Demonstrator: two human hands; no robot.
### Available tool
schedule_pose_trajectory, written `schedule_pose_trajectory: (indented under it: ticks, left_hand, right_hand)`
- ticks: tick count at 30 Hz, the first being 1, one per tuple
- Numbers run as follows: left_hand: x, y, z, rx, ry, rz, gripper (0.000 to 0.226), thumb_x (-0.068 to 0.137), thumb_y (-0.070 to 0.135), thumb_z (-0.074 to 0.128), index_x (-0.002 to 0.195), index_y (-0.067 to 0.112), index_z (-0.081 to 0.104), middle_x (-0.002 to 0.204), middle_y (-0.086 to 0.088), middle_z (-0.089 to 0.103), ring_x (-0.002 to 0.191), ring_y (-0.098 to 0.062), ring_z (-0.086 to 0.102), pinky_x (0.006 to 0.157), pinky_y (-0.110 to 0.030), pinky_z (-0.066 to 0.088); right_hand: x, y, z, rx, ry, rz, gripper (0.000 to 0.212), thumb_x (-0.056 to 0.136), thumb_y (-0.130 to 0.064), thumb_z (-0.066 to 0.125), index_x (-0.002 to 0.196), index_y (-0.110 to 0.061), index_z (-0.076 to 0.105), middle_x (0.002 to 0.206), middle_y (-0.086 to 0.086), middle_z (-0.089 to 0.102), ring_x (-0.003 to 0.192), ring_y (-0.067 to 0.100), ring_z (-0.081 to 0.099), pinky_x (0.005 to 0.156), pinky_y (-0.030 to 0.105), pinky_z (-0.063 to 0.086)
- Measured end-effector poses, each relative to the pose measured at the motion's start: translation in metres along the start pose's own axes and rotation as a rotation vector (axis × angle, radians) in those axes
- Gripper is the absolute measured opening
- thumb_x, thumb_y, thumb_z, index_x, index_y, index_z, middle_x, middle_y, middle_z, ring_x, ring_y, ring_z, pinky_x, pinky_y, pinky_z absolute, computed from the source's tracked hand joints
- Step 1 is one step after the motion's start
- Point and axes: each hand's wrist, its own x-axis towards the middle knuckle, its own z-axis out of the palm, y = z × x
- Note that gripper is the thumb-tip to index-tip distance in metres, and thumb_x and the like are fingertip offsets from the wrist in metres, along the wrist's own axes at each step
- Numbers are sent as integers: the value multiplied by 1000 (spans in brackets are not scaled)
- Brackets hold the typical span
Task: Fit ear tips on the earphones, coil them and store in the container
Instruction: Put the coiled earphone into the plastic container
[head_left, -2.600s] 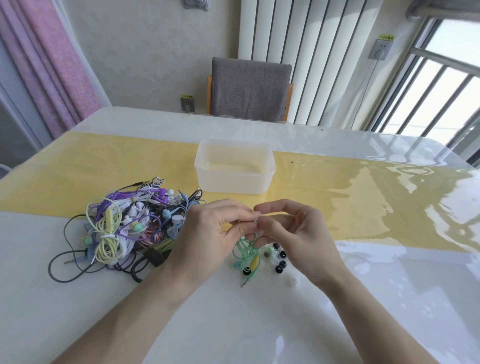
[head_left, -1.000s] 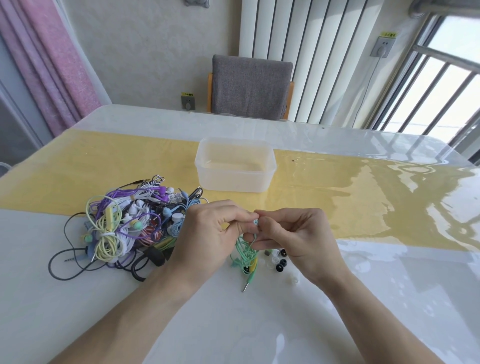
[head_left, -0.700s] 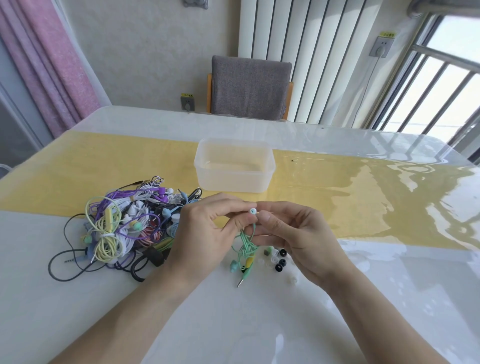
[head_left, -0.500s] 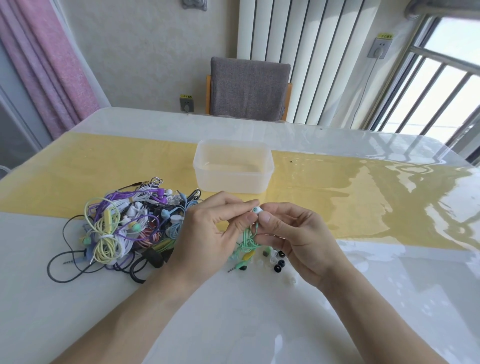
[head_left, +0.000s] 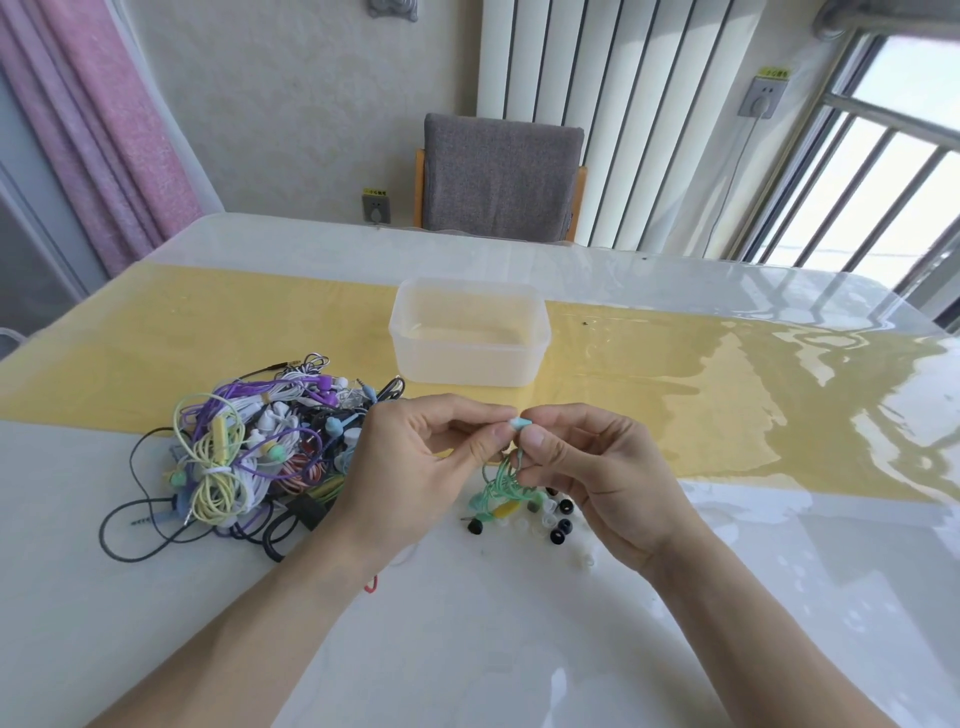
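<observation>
Above the table's middle, my left hand (head_left: 415, 467) and my right hand (head_left: 587, 467) meet fingertip to fingertip, both pinching one pale blue-green earbud (head_left: 519, 423). Its mint green cable (head_left: 501, 480) hangs in loops below my fingers down to the table. Several loose ear tips (head_left: 556, 519), black and translucent, lie under my right hand. A clear plastic container (head_left: 470, 338) stands behind my hands on the yellow runner and looks empty.
A tangled pile of earphones (head_left: 249, 452) in purple, yellow, white and black lies left of my left hand. The glossy white table (head_left: 467, 649) has a yellow runner (head_left: 727, 395) across it. A grey chair (head_left: 501, 179) stands at the far edge.
Both hands rose a little with the earbud, lifting the green cable off the table so it now hangs in loops; its plug end shifted slightly left.
</observation>
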Motion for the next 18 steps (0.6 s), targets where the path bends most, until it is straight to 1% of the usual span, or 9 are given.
schedule_pose_trajectory:
  ticks: [3,6,10,12,16,18]
  left_hand:
    - [1,1,1,-23,2,-42,15,77,17,73,92,15,77,87,-2,77,76,-23,74,75,-32,60]
    - [1,1,1,-19,2,-54,15,78,16,72,93,15,76,86,-3,77,75,-24,75,72,-32,60]
    - [0,1,-1,112,-10,-5,18,78,25,73,95,21,76,85,2,76,76,-17,73,74,-29,59]
    - [1,1,-2,153,2,30,20,75,26,76,94,19,76,84,1,75,77,-18,72,73,-31,58]
    - [3,1,-2,35,-4,-80,19,75,22,76,90,11,77,80,-2,75,72,-17,71,70,-31,58]
    - [4,-1,-3,14,-27,-115,19,77,21,74,93,11,77,81,-6,76,72,-22,72,72,-34,59]
  right_hand:
    - [0,1,-2,-18,-3,-1,26,60,-22,83,83,-10,79,85,21,73,66,24,68,65,28,57]
    - [1,1,-4,-33,-8,-7,26,64,-21,82,86,-7,78,86,22,72,68,26,68,67,30,58]
    - [2,4,-6,-140,25,-82,26,70,-19,80,90,-2,76,81,20,73,65,26,68,69,33,57]
    - [1,5,-5,-168,25,-119,26,72,-16,78,91,1,74,82,20,74,66,25,68,68,32,57]
    - [2,6,-7,-168,8,-130,26,75,-13,77,93,5,73,79,18,73,68,25,68,68,30,57]
    - [3,7,-8,-154,10,-122,27,73,-15,79,91,4,74,79,20,72,68,27,68,69,31,56]
